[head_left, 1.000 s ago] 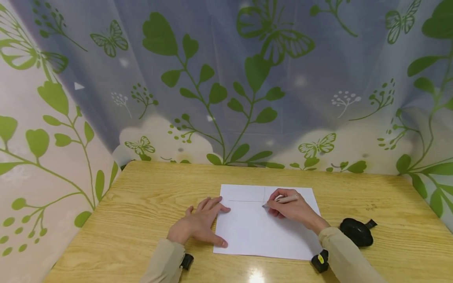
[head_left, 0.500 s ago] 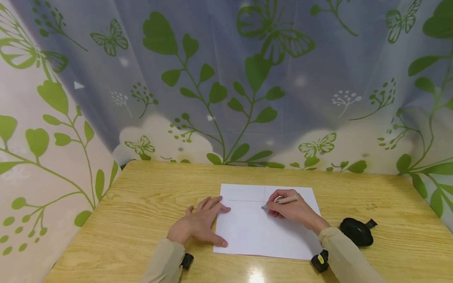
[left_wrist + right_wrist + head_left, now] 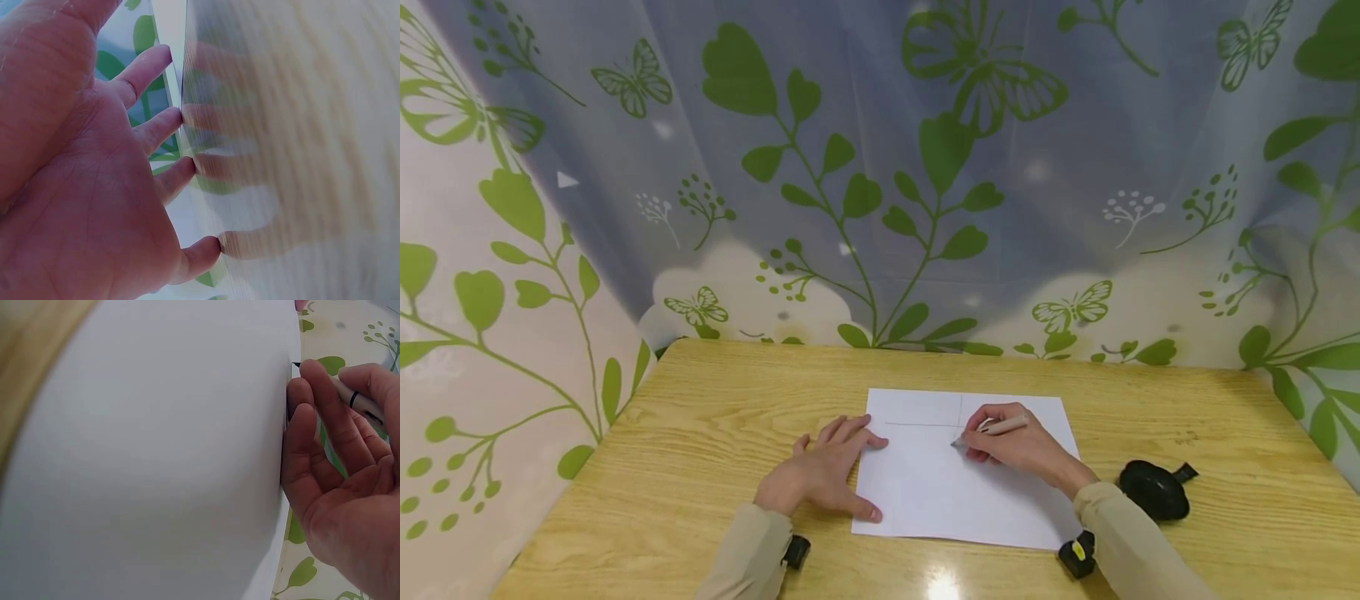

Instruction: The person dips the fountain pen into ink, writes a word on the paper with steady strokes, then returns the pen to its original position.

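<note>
A white sheet of paper [image 3: 917,500] lies on the wooden table, with a thin horizontal line and a vertical line crossing near its upper middle. My right hand [image 3: 1026,442] pinches a light-coloured pen [image 3: 1006,425], its dark tip on the paper at the lower end of the vertical line. In the right wrist view the pen [image 3: 362,407] runs between thumb and fingers, while the other fingers rest against the sheet. My left hand [image 3: 823,475] is spread at the sheet's left edge, thumb and index finger on the paper. The left wrist view shows its fingertips [image 3: 187,165] touching the table.
A black rounded pouch-like object [image 3: 1153,490] with a short strap lies right of the paper. Small black devices [image 3: 1078,554] sit at both wrists. Behind the table [image 3: 722,392] hangs a curtain [image 3: 880,192] printed with green leaves and butterflies.
The pen tip has slid slightly down and left across the paper with my right hand, and the vertical line reaches a little lower. My left hand stays in place.
</note>
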Available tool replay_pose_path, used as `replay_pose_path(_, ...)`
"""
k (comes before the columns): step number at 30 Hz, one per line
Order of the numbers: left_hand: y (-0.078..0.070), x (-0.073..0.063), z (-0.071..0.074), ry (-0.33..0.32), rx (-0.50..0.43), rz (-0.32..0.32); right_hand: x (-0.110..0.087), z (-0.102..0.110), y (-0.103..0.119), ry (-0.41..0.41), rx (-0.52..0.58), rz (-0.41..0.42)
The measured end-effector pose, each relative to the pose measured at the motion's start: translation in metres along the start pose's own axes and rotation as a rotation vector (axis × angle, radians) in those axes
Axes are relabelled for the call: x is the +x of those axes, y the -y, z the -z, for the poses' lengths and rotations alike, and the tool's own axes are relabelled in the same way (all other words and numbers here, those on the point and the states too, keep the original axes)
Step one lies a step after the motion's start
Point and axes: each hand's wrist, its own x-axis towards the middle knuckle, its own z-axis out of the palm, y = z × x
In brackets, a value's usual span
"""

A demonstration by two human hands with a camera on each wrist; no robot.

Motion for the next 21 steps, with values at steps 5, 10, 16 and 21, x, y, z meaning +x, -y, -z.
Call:
replay_pose_path(5, 0.0004, 0.0001, -0.0001, 0.001, 0.003, 0.001, -0.0014, 0.0, 0.0017, 0.025, 0.016, 0.022)
replay_pose_path(10, 0.0005, 0.0003, 0.0002, 0.0, -0.002, 0.001, -0.0013, -0.0011, 0.0024, 0.033, 0.004, 0.04)
replay_pose_path(16, 0.0001, -0.0005, 0.0005, 0.003, -0.005, 0.003, -0.002, -0.0036, 0.0028, 0.046, -0.001, 0.025)
replay_pose_path(21, -0.0008, -0.0012, 0.0011, 0.01, -0.005, 0.0, -0.0029, -0.0051, 0.0024, 0.061, 0.005, 0.036)
